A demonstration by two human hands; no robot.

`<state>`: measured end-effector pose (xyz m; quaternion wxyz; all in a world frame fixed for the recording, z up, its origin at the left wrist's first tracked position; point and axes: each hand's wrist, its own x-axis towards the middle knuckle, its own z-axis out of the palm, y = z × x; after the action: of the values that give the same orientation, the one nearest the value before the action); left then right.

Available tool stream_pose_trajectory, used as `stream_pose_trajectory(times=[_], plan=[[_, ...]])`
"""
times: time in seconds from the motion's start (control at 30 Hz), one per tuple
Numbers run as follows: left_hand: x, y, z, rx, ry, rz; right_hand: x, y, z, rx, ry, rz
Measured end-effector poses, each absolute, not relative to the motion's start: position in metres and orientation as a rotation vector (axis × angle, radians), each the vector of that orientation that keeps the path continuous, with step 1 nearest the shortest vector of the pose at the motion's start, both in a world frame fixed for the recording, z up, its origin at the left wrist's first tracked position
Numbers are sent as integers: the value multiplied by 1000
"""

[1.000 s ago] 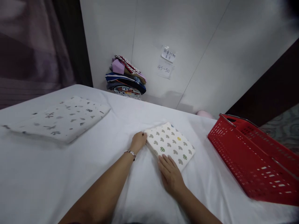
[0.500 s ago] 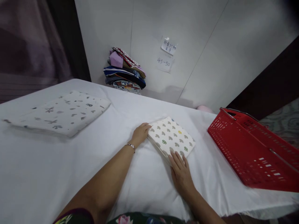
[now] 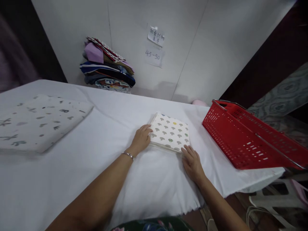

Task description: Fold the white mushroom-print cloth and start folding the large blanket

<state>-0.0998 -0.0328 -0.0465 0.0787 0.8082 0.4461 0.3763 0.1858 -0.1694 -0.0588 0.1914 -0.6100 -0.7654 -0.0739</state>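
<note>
Both hands are resting on a folded patterned cloth (image 3: 170,133) lying on a white table (image 3: 101,134): left hand (image 3: 141,138) and right hand (image 3: 192,161), fingers loose and flat, touching its edges, grasping nothing.

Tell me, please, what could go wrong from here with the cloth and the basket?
1. The left hand and the right hand touch the folded cloth only at its left edge and near corner. Its layers may slip apart if it is pushed or lifted like this.
2. The red basket seems to reach past the right end of the table. A bump from the right hand could probably tip it off.
</note>
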Motion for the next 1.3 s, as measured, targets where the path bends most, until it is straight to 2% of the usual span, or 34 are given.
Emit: stream_pose_trajectory(times=[0.3, 0.57, 1.3], plan=[[-95, -46, -36, 2533, 1120, 1128, 151, -134, -28, -1503, -2184, -178], [-83, -57, -31, 2685, 963, 892, 151, -124, -43, -1399, -2181, -81], [-78, -52, -34, 2690, 988, 872, 148, -122, -46, -1334, -2004, -94]])
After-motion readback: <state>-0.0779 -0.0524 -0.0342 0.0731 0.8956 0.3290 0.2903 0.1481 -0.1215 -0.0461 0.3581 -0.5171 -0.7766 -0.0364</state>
